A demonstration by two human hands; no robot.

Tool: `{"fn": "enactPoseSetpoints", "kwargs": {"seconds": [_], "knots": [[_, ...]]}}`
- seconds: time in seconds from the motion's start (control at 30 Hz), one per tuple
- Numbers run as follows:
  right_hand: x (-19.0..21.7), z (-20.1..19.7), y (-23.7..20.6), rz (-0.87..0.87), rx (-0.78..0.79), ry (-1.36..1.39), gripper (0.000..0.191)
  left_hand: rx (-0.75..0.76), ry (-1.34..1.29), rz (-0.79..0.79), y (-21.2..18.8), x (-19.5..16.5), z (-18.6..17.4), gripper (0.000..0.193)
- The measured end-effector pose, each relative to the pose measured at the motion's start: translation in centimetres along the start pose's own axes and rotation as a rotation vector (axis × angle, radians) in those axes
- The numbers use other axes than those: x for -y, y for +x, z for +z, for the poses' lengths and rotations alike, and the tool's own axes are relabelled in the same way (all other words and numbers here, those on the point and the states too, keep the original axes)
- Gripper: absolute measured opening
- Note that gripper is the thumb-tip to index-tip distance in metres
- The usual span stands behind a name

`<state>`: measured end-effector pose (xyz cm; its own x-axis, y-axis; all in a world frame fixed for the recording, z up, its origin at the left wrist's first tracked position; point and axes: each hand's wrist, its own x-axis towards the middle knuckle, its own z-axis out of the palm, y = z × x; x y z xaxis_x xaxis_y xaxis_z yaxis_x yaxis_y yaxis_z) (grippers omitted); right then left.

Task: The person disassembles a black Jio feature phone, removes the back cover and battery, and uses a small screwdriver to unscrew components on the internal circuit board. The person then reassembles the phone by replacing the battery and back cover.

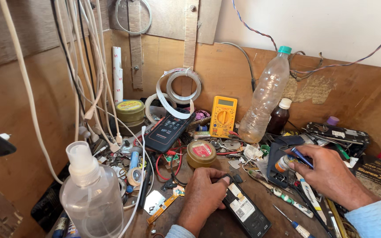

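The left hand (206, 189) lies palm down near the front edge of the desk (225, 222), its fingers closed over the top end of an opened phone (245, 211) that lies flat, back side up, with white labels on its black inside. The phone runs slantwise from the hand toward the front edge. The right hand (329, 174) is at the right side of the desk, curled round a small white tube (283, 164) and a blue pen-like tool (303, 158) that sticks out to the left between thumb and fingers. Just under this hand lie several screwdrivers (287, 200) and a tool with a green-marked handle.

Behind the left hand stands a round brass-coloured tin (201, 153) with a red label, and behind that a black remote-like box (168, 130) leans against rolls of tape (179, 86). A yellow multimeter (223, 117) stands against the back wall, with a clear plastic bottle (265, 99) with a green cap beside it and a small dark brown bottle (280, 117) to the right of that. At the front left corner stands a clear spray bottle (91, 191), close to the camera. White cables (89, 79) hang down over the left side of the desk. A black circuit board (338, 133) lies at the right back, and a black box (378, 174) at the right edge.
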<state>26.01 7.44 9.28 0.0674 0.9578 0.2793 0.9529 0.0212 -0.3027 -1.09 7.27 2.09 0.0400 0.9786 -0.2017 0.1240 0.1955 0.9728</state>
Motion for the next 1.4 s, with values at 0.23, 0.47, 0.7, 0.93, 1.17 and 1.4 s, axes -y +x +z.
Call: {"fn": "enactPoseSetpoints", "kwargs": {"seconds": [0.23,0.47,0.7,0.93,1.17,1.4], "knots": [[0.3,0.0,-0.2,-0.037,-0.021,0.002,0.034,0.002,0.003,-0.010,-0.2,-0.2,-0.1,0.032],[0.4,0.2,-0.3,0.020,0.003,0.004,0.034,0.017,0.002,0.004,-0.4,-0.4,-0.2,0.031],[-0.2,0.9,-0.1,-0.064,-0.025,-0.002,0.039,-0.002,-0.002,-0.001,-0.3,-0.2,-0.2,0.032],[0.4,1.3,-0.5,-0.033,-0.044,0.065,0.033,-0.003,0.013,-0.011,-0.2,0.0,-0.2,0.032],[0.4,2.4,-0.4,-0.002,-0.075,0.085,0.035,-0.014,0.042,-0.002,-0.1,0.4,-0.2,0.031],[0.1,1.9,-0.9,0.027,-0.025,0.020,0.038,-0.007,0.021,-0.007,-0.3,0.3,0.0,0.031]]}}
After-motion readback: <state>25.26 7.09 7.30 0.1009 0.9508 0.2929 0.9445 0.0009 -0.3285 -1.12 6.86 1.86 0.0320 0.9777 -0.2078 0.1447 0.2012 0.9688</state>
